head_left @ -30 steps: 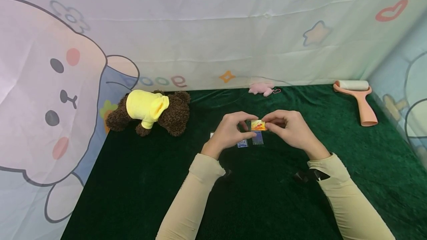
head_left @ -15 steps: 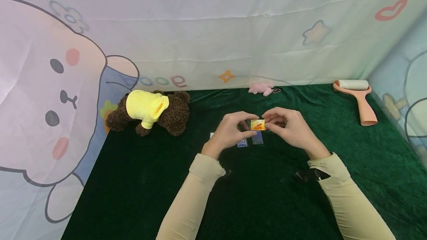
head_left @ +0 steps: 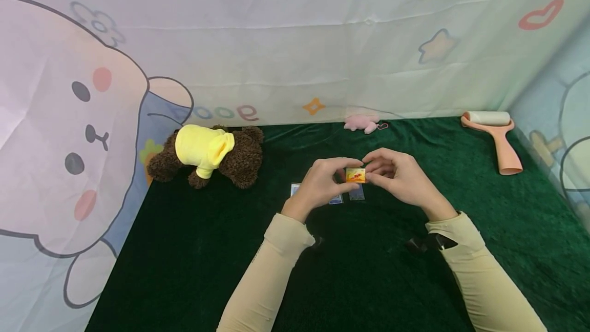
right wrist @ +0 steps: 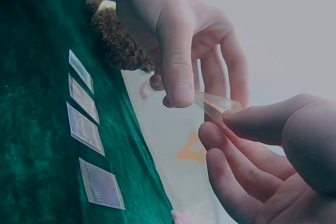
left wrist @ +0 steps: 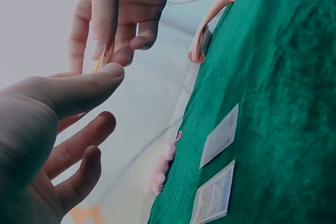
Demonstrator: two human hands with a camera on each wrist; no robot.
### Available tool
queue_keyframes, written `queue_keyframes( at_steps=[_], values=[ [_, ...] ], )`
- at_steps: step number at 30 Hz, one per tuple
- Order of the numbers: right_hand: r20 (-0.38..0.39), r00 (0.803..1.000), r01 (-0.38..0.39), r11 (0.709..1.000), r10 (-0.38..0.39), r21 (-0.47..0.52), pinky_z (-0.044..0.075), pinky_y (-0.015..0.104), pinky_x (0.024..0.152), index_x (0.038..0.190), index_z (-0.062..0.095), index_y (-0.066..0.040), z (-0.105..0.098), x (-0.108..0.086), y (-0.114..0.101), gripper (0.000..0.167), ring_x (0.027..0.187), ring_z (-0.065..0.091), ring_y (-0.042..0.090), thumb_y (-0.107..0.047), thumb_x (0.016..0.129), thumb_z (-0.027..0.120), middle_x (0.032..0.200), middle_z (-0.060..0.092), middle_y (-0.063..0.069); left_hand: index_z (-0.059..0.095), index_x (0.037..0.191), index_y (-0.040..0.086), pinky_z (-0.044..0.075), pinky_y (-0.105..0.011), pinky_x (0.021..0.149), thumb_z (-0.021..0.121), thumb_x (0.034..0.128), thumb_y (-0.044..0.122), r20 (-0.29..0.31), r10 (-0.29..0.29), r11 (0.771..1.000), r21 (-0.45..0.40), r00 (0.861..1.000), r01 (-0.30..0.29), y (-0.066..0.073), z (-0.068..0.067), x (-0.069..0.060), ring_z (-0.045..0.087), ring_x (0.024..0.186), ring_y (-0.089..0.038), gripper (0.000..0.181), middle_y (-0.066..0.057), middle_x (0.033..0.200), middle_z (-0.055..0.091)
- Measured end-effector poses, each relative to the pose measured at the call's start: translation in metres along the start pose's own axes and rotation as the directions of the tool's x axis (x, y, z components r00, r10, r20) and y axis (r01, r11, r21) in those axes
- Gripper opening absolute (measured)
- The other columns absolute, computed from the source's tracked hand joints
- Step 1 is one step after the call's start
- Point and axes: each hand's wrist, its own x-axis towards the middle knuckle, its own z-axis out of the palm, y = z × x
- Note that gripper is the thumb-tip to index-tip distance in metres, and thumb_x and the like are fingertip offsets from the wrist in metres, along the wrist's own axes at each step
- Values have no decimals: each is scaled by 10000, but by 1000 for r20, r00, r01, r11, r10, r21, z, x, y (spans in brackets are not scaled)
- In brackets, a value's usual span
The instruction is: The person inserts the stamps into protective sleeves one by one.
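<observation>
A small card (head_left: 355, 175) with a yellow and orange picture is held up above the green cloth, its printed side towards the head camera. My left hand (head_left: 318, 184) pinches it between thumb and index finger from the left. From the other side, the right hand (head_left: 397, 178) grips its right edge between thumb and fingers. Seen edge-on in the right wrist view, the card (right wrist: 216, 107) looks thin, perhaps in a clear sleeve. Below the hands, several cards lie in a row on the cloth, among them a bluish card (right wrist: 84, 129) and a darker card (right wrist: 102, 184).
A brown plush bear (head_left: 244, 158) in a yellow top lies at the back left. Near the back edge rests a small pink plush toy (head_left: 361, 122) with a loop. An orange-handled lint roller (head_left: 500, 142) lies at the back right. A printed cloth (head_left: 276, 40) hangs behind.
My left hand has shifted slightly right and down along the card. The card has dipped a little. My right hand stays almost still, and both hands keep hold of the card.
</observation>
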Motion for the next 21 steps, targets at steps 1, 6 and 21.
queue_keyframes(
  at_steps=[1, 6, 21],
  values=[
    [2, 1000, -4, 1000, 4, -1, 578, 266, 735, 1261, 667, -73, 0, 0, 0, 267, 886, 744, 177, -100, 1002, 728, 1051, 762, 74, 716, 1311, 85, 483, -217, 682, 863, 887, 117, 3, 1, 1000, 3, 1000, -1, 0, 1, 0, 629, 866, -144, 450, -37, 1180, 752],
    [10, 1000, -21, 1000, 21, -1, 589, 259, 762, 1254, 664, -73, -2, 0, 0, 265, 890, 749, 184, -91, 998, 730, 1040, 771, 77, 707, 1325, 82, 535, -291, 724, 866, 886, 133, 22, -2, 1000, -15, 1000, 2, 0, 5, 1, 610, 892, -127, 469, -40, 1226, 743],
    [103, 995, 8, 1000, -9, 11, 606, 341, 800, 1287, 639, -65, -2, -1, 0, 306, 889, 751, 150, -47, 993, 722, 1007, 766, 37, 770, 1187, 65, 587, -441, 872, 757, 977, 101, 4, -11, 999, -39, 1000, 11, 5, 8, 2, 616, 934, -146, 214, -41, 1056, 749]
  ],
)
